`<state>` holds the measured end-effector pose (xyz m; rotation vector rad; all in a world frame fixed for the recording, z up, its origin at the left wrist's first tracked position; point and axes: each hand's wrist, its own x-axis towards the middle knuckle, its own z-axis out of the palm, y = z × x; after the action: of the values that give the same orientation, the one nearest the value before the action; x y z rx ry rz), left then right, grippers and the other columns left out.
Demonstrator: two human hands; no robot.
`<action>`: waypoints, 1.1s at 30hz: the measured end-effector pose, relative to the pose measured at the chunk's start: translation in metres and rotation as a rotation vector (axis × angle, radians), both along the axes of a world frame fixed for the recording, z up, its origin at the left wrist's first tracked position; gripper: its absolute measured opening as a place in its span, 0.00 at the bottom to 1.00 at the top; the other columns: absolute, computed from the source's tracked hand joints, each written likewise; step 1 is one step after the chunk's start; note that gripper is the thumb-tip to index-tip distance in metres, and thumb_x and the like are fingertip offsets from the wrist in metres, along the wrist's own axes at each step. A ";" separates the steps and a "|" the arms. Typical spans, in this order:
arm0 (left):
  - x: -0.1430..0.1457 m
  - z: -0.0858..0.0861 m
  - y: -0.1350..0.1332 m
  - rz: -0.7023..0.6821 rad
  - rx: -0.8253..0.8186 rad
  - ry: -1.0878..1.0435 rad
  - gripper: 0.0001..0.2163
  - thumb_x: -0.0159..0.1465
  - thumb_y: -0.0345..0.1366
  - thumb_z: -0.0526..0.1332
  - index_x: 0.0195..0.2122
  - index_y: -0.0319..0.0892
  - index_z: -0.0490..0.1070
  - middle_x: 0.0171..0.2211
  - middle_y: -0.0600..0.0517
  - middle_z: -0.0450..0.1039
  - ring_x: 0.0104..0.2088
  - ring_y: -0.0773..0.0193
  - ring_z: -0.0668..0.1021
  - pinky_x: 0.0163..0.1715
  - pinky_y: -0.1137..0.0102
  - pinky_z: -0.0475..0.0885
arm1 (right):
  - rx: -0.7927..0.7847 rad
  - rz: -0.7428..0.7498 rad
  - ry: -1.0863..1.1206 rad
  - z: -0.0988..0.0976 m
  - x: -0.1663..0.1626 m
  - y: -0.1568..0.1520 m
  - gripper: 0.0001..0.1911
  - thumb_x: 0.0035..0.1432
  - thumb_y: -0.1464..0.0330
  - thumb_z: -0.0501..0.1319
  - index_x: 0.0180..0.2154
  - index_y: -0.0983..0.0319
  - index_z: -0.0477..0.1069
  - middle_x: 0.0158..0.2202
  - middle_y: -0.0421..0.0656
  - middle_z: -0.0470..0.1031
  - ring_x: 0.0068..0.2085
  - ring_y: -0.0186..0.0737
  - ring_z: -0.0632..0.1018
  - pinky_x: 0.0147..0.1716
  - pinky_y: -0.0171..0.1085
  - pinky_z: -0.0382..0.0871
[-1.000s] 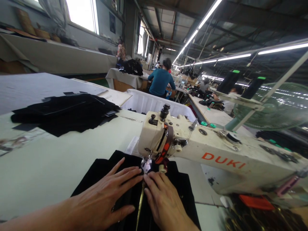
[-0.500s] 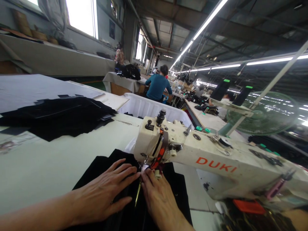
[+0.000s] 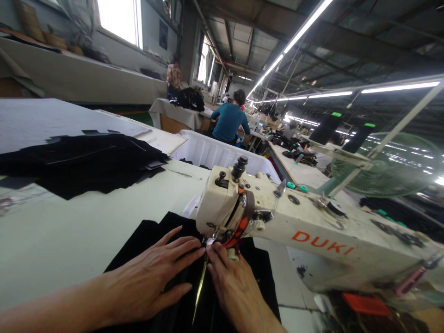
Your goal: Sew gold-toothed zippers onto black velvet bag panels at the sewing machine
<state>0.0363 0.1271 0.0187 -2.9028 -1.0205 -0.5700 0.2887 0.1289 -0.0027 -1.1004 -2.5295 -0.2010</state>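
A black fabric piece lies under the needle end of a cream sewing machine. Along its middle runs a thin gold strip that looks like zipper teeth. My left hand rests flat on the fabric left of the strip, fingers stretched out and thumb apart. On the other side, my right hand has bent fingers pressed together on the cloth, close to the presser foot. Its fingertips appear to grip the cloth edge beside the strip; what is beneath them is hidden.
A stack of black cut pieces lies on the table at left. Behind the machine stands a white plastic bin. Thread cones and a green fan are at right. A person in a teal top sits farther back.
More of the gold strip shows between my hands. Both hands stay in nearly the same place by the needle. The machine sits slightly farther right in the view.
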 end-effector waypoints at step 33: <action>-0.010 -0.002 -0.119 0.173 -0.434 -0.333 0.19 0.74 0.35 0.52 0.63 0.50 0.69 0.61 0.51 0.73 0.63 0.53 0.73 0.66 0.53 0.62 | -0.144 -0.010 0.074 -0.004 -0.019 -0.164 0.43 0.54 0.80 0.58 0.70 0.71 0.50 0.68 0.57 0.61 0.68 0.56 0.64 0.65 0.58 0.62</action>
<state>0.0261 0.0080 0.0163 -3.0884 -1.6014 -0.9509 0.2694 -0.0352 -0.0070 -1.1524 -2.5044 0.0193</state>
